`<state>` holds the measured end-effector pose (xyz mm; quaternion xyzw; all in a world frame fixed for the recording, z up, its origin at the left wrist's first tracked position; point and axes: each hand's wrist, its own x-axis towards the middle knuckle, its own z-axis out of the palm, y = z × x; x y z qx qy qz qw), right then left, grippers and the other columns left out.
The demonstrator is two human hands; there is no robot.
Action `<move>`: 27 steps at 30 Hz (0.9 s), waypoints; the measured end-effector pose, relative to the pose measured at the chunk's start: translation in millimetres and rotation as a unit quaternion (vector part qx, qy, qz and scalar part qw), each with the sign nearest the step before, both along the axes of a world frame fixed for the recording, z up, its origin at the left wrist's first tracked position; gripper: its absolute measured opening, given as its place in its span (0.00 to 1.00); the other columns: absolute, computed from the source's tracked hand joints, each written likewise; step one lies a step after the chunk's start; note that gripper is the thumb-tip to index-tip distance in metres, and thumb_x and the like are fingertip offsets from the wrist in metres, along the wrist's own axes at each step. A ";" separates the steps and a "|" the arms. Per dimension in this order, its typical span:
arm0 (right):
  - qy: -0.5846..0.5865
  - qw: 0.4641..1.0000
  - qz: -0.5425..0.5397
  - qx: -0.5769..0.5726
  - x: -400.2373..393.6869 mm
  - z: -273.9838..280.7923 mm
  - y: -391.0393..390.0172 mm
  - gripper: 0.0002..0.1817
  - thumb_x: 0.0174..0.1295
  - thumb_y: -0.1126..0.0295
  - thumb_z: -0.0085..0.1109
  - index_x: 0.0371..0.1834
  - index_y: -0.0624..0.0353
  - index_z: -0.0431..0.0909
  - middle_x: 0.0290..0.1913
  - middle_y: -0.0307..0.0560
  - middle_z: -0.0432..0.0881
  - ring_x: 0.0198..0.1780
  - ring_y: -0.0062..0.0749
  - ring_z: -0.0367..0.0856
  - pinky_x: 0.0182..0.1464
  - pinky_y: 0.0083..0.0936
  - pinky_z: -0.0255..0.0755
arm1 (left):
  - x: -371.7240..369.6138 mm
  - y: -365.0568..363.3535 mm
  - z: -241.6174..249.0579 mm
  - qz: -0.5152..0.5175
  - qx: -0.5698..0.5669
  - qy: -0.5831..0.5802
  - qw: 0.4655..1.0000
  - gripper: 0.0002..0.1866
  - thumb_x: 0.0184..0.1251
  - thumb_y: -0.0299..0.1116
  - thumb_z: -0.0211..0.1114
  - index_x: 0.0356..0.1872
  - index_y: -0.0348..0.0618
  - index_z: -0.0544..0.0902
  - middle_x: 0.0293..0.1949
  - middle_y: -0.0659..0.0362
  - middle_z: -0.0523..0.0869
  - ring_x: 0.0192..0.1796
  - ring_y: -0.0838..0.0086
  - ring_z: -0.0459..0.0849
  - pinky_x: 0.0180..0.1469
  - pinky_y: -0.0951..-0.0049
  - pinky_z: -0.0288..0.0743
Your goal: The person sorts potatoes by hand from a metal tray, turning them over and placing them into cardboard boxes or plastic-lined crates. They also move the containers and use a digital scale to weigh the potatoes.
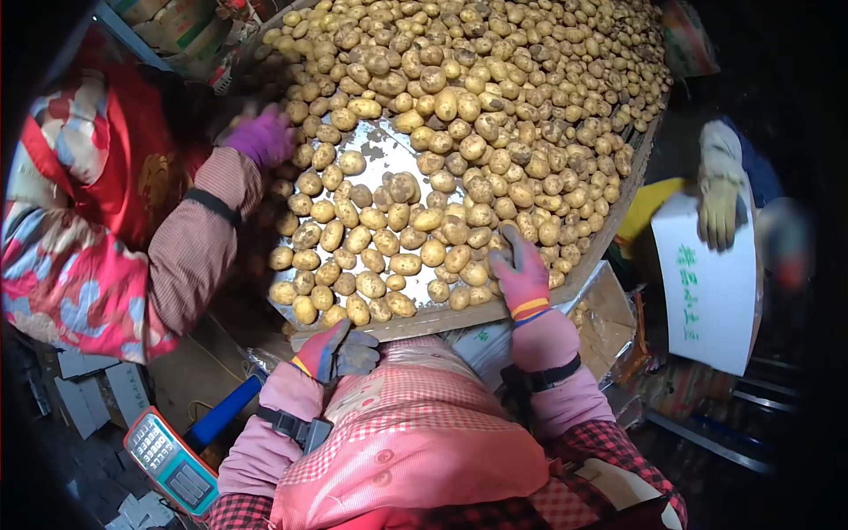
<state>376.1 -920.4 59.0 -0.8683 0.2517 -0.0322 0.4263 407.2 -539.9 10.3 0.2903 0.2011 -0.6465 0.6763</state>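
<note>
Many small yellow potatoes (459, 225) lie heaped on a wood-rimmed sorting table (389, 329), some with dirt on them. My right hand (523, 276), in a pink and grey glove, rests over the near right rim beside the potatoes. Its fingers point forward and are apart, with no potato seen in them. At the near left rim, just in front of the apron, is my left hand (343, 352) in the same kind of glove. Its grey fingers are loosely stretched to the right and nothing shows in them.
At the left a co-worker's purple-gloved hand (265, 137) reaches to the potatoes. On the right another person's gloved hand (723, 212) touches a white carton (702, 283). A scale display (172, 464) stands lower left. An open cardboard box (605, 322) sits below the right rim.
</note>
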 end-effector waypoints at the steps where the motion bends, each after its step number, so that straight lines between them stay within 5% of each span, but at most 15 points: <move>1: 0.013 0.976 0.075 -0.205 10.6 8.2 4.0 0.31 0.57 0.56 0.68 0.64 0.52 0.73 0.68 0.52 0.69 0.70 0.44 0.66 0.67 0.39 0.64 | -0.1 0.6 -1.9 0.001 0.001 0.003 1.000 0.37 0.75 0.60 0.43 0.57 0.28 0.76 0.47 0.43 0.86 0.48 0.56 0.86 0.54 0.58 0.80; 2: 0.016 0.976 0.076 -0.203 21.5 17.5 9.5 0.31 0.57 0.56 0.68 0.64 0.52 0.73 0.68 0.52 0.69 0.70 0.44 0.66 0.67 0.39 0.64 | -0.7 1.5 -4.3 0.005 -0.006 0.007 1.000 0.37 0.76 0.60 0.43 0.57 0.27 0.76 0.47 0.43 0.86 0.48 0.56 0.86 0.54 0.57 0.80; 4: -0.039 0.914 0.149 -0.376 45.3 29.6 21.8 0.35 0.48 0.47 0.71 0.60 0.48 0.76 0.73 0.54 0.61 0.75 0.54 0.54 0.71 0.51 0.52 | -1.1 1.6 -6.7 0.011 -0.010 0.012 1.000 0.37 0.76 0.60 0.43 0.57 0.27 0.76 0.46 0.43 0.86 0.47 0.55 0.86 0.54 0.57 0.80; 7: 0.075 0.888 0.218 -0.397 73.0 13.5 28.4 0.35 0.45 0.45 0.71 0.57 0.47 0.78 0.74 0.53 0.57 0.76 0.58 0.45 0.73 0.56 0.42 | -2.4 4.3 -9.0 0.004 -0.007 0.030 1.000 0.37 0.76 0.59 0.43 0.57 0.27 0.76 0.47 0.43 0.85 0.48 0.55 0.86 0.55 0.57 0.79; 11: 0.007 0.931 0.181 -0.316 65.3 15.5 34.8 0.37 0.38 0.51 0.78 0.57 0.43 0.78 0.71 0.54 0.60 0.76 0.58 0.45 0.74 0.57 0.39 | -4.9 6.5 -13.4 0.027 -0.037 0.036 0.998 0.37 0.75 0.58 0.44 0.59 0.25 0.73 0.50 0.40 0.83 0.50 0.54 0.85 0.55 0.57 0.79; 12: -0.023 0.937 0.175 -0.303 58.5 26.9 36.1 0.38 0.37 0.57 0.79 0.59 0.41 0.76 0.69 0.51 0.65 0.74 0.53 0.55 0.72 0.50 0.52 | -3.4 4.4 -12.1 0.026 -0.038 0.032 0.998 0.37 0.76 0.58 0.45 0.60 0.26 0.73 0.51 0.40 0.83 0.51 0.55 0.85 0.56 0.57 0.78; 13: -0.021 0.937 0.161 -0.309 50.4 23.2 34.8 0.38 0.37 0.57 0.79 0.59 0.41 0.76 0.69 0.51 0.65 0.74 0.53 0.55 0.72 0.50 0.52 | -1.8 1.9 -9.2 0.012 -0.043 0.029 0.999 0.37 0.76 0.58 0.45 0.60 0.26 0.73 0.51 0.40 0.83 0.51 0.55 0.85 0.56 0.57 0.78; 15: -0.093 0.977 0.179 -0.071 31.8 14.4 30.0 0.37 0.44 0.60 0.75 0.62 0.43 0.73 0.62 0.49 0.74 0.65 0.47 0.71 0.65 0.41 0.67 | 4.8 -10.6 15.1 -0.036 0.018 -0.038 0.998 0.35 0.75 0.57 0.47 0.59 0.28 0.74 0.46 0.46 0.85 0.47 0.60 0.85 0.54 0.59 0.79; 17: -0.077 0.981 0.161 -0.071 3.0 27.5 38.2 0.36 0.50 0.61 0.71 0.66 0.44 0.70 0.56 0.49 0.78 0.56 0.46 0.78 0.57 0.38 0.74 | 13.6 -24.7 29.5 -0.068 0.017 -0.047 0.996 0.33 0.76 0.56 0.46 0.59 0.29 0.74 0.45 0.47 0.85 0.44 0.62 0.85 0.52 0.61 0.79; 19: -0.035 0.987 0.148 -0.051 -23.1 44.6 39.1 0.37 0.50 0.66 0.73 0.67 0.49 0.70 0.61 0.49 0.78 0.60 0.46 0.77 0.61 0.35 0.71 | 20.9 -35.0 37.6 -0.074 0.019 -0.102 0.992 0.34 0.76 0.55 0.47 0.61 0.29 0.73 0.53 0.44 0.82 0.52 0.56 0.84 0.57 0.57 0.77; 23: -0.021 0.996 0.064 -0.062 -87.4 45.3 25.1 0.40 0.50 0.65 0.73 0.69 0.53 0.68 0.62 0.51 0.76 0.62 0.46 0.76 0.63 0.35 0.70 | 23.6 -59.8 22.6 0.034 0.023 -0.247 0.968 0.25 0.77 0.47 0.49 0.60 0.35 0.75 0.53 0.49 0.83 0.51 0.64 0.83 0.57 0.64 0.76; 25: -0.010 0.998 -0.034 -0.059 -115.9 55.4 18.5 0.41 0.50 0.66 0.74 0.70 0.53 0.67 0.62 0.54 0.76 0.61 0.46 0.77 0.64 0.35 0.70 | 17.3 -91.1 45.3 -0.032 0.154 -0.654 0.740 0.22 0.74 0.34 0.53 0.64 0.33 0.71 0.59 0.50 0.80 0.61 0.64 0.77 0.65 0.66 0.68; 27: -0.028 0.994 -0.081 -0.071 -141.3 49.1 13.0 0.41 0.50 0.66 0.74 0.70 0.52 0.66 0.62 0.55 0.76 0.61 0.46 0.77 0.63 0.35 0.70 | 9.4 -102.2 26.9 -0.032 0.112 -0.707 0.698 0.25 0.71 0.33 0.56 0.66 0.34 0.69 0.62 0.45 0.76 0.65 0.57 0.74 0.67 0.64 0.66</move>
